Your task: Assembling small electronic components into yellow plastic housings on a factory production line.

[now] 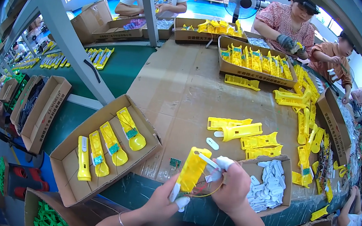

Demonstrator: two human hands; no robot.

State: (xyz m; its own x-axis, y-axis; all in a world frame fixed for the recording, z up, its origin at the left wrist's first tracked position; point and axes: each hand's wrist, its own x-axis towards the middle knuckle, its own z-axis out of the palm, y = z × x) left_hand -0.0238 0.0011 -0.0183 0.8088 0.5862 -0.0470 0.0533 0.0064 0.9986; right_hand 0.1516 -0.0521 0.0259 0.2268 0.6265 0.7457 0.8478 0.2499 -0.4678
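My left hand [162, 201] is closed round the lower end of a yellow plastic flashlight housing [193, 171], held tilted above the near edge of the table. Thin red and yellow wires [202, 190] hang from its lower end. My right hand [235, 187], white covers on some fingertips, pinches a slim pale piece [208, 160] against the housing's upper part; its exact kind is unclear. A small green circuit board [175, 162] lies just left of the housing. Beyond it, a white oval part [212, 143] rests near several loose yellow housings [243, 132].
A cardboard tray [61, 178] with several yellow housings stands at left, beside a grey metal post [75, 32]. At right is a box of white parts [267, 187]. More housings fill a far box [257, 61]. Co-workers sit across the table. Green parts [52, 219] lie in a box below.
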